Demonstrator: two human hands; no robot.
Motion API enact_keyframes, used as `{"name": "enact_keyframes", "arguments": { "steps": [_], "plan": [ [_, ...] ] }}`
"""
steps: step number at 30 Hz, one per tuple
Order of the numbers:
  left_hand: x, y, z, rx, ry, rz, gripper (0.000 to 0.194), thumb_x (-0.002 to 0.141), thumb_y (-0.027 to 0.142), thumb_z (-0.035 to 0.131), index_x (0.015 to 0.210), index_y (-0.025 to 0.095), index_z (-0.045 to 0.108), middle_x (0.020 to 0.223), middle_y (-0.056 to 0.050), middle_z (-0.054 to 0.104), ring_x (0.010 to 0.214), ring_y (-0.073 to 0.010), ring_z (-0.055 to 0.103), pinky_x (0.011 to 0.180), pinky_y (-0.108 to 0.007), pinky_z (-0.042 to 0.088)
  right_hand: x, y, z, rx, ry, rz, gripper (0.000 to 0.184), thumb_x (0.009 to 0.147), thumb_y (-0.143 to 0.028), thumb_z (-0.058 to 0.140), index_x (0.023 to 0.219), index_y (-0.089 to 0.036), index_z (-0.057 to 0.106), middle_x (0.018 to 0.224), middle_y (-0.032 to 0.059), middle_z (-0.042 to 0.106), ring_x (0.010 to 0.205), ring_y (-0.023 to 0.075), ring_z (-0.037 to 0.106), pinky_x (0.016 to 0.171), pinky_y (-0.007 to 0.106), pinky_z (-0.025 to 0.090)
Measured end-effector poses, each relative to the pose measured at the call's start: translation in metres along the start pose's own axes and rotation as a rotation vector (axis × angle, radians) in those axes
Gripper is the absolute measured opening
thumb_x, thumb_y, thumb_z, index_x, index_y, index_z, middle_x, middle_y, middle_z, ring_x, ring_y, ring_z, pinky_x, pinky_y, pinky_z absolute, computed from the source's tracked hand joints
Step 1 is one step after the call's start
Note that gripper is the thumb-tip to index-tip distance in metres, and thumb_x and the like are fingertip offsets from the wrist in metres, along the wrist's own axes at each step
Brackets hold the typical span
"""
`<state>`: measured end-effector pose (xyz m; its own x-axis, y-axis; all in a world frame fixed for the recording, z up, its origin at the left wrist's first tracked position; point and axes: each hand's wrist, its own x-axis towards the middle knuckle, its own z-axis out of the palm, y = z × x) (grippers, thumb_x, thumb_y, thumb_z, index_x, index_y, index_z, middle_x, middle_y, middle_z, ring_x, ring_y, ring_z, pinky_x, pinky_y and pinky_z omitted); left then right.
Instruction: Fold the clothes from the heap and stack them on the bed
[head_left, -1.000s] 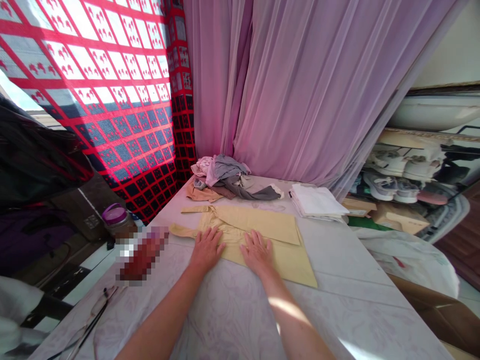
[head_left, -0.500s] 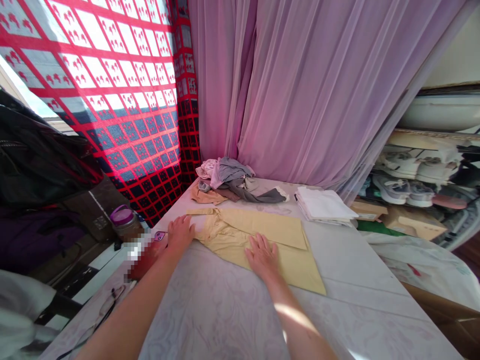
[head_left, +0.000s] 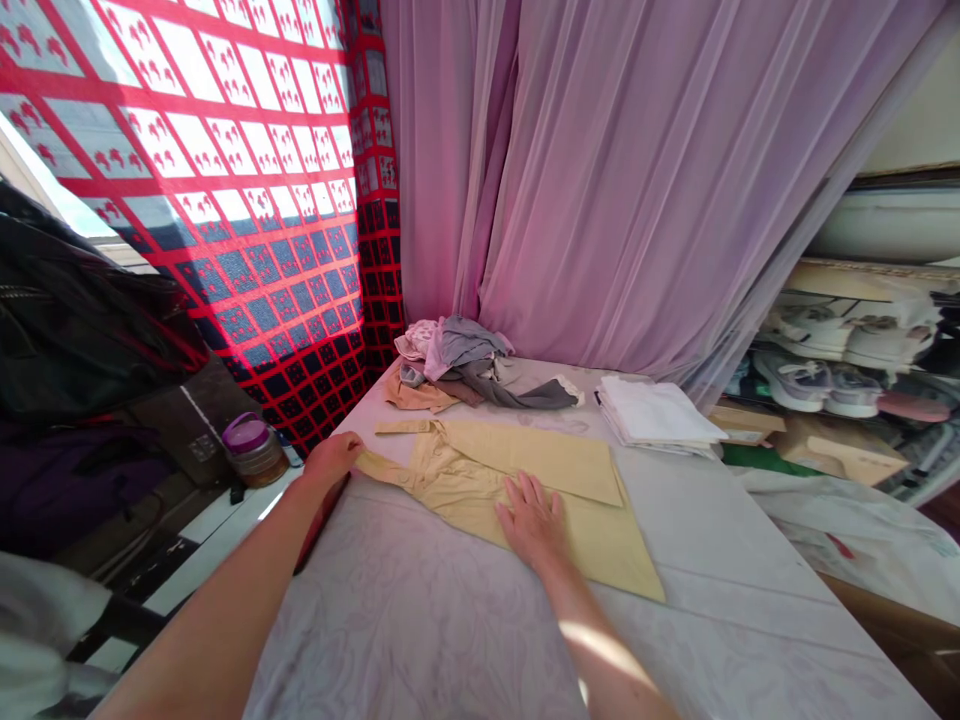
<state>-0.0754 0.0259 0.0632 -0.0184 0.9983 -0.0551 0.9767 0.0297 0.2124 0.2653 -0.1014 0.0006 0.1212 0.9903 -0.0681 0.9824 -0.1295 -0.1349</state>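
Observation:
A pale yellow garment (head_left: 555,450) with two strap-like ends lies spread on the bed-like surface, its upper layer folded over the lower. My left hand (head_left: 336,458) is closed in a pinch at the tip of the nearer yellow strap (head_left: 386,470), drawing it out to the left. Flat on the garment's near middle rests my right hand (head_left: 532,520), fingers apart and holding nothing. The other strap (head_left: 401,427) lies loose further back. Under my left wrist a dark red object (head_left: 322,525) is mostly hidden.
A crumpled heap of clothes (head_left: 469,360) lies at the back. Folded white cloths (head_left: 660,412) are stacked at the right rear. A jar with a purple lid (head_left: 251,440) stands left of the surface. Shoes (head_left: 810,375) fill a rack at the right.
My left hand has moved left and now pinches the strap, which is pulled out from the garment. My right hand stays flat in nearly the same place.

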Motion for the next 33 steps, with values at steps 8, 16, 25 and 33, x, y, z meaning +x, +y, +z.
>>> {"name": "enact_keyframes", "arguments": {
  "steps": [8, 16, 25, 33],
  "plan": [
    [-0.005, -0.004, 0.013, 0.039, 0.1, -0.063, 0.035, 0.094, 0.036, 0.034, 0.107, 0.023, 0.064, 0.101, -0.007, 0.072, 0.094, -0.0221, 0.066, 0.074, -0.027, 0.045, 0.001, -0.001, -0.001, -0.016, -0.02, 0.011, 0.056, 0.097, -0.048, 0.023, 0.149, -0.028, 0.031, 0.159, 0.0041, 0.019, 0.145, 0.0225, 0.013, 0.113, 0.054, 0.008],
    [0.007, -0.002, 0.022, 0.131, 0.131, -0.158, 0.045, 0.096, 0.045, 0.027, 0.108, 0.021, 0.063, 0.098, -0.013, 0.073, 0.091, -0.0296, 0.068, 0.072, -0.036, 0.048, 0.001, 0.0, 0.0, -0.02, -0.024, 0.012, 0.056, 0.097, -0.047, 0.024, 0.149, -0.028, 0.031, 0.159, 0.0048, 0.019, 0.145, 0.0232, 0.013, 0.113, 0.054, 0.008],
    [0.001, 0.012, 0.018, 0.155, 0.178, -0.023, 0.041, 0.094, 0.035, 0.032, 0.113, 0.017, 0.064, 0.114, -0.015, 0.067, 0.107, -0.0294, 0.062, 0.087, -0.04, 0.048, 0.001, 0.0, 0.001, -0.037, -0.018, 0.013, 0.055, 0.097, -0.047, 0.025, 0.148, -0.029, 0.032, 0.159, 0.0052, 0.021, 0.145, 0.0236, 0.014, 0.112, 0.054, 0.01],
    [-0.043, 0.058, 0.078, 0.099, 0.088, 0.295, 0.055, 0.097, 0.044, 0.025, 0.145, 0.02, 0.037, 0.153, -0.009, 0.036, 0.142, -0.0274, 0.029, 0.113, -0.05, 0.024, 0.001, 0.001, 0.002, -0.039, -0.018, 0.013, 0.056, 0.097, -0.047, 0.024, 0.149, -0.028, 0.031, 0.159, 0.0049, 0.02, 0.145, 0.0229, 0.013, 0.113, 0.054, 0.008]
  ]
}}
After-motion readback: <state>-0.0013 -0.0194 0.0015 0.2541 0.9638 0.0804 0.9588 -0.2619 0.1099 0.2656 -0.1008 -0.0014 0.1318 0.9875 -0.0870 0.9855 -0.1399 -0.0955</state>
